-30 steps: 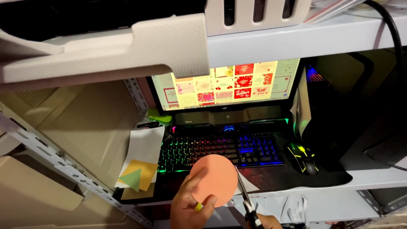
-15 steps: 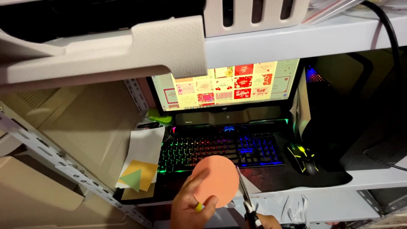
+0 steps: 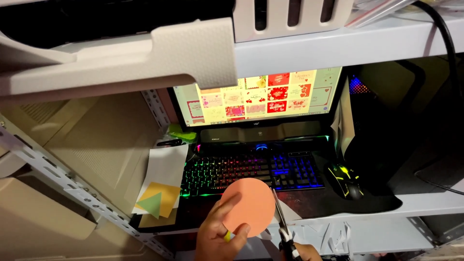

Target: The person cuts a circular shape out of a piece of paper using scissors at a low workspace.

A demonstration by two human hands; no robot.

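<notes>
- Salmon-pink paper, cut to a round disc (image 3: 249, 206), is being held up by the left hand (image 3: 220, 239) in front of the backlit rainbow keyboard (image 3: 251, 173); the fingers (image 3: 223, 212) are pinching its lower left edge, so the right edge is staying free for the blades.
- The right hand (image 3: 302, 252) is showing only partly at the bottom edge. It is gripping the handles of the metal scissors (image 3: 281, 223), and the blades are pointing up, just beside the disc's right rim; whether they are touching the paper I cannot tell.
- A yellow ring is sitting on one left finger.
- On the dark worktop (image 3: 338, 200), loose sheets of white, yellow and green paper (image 3: 157, 198) are lying to the left of the keyboard, within easy reach.
- A black mouse with yellow light (image 3: 345, 179) is resting on the right, and the bright monitor with red and pink cards (image 3: 261, 94) is standing behind.
</notes>
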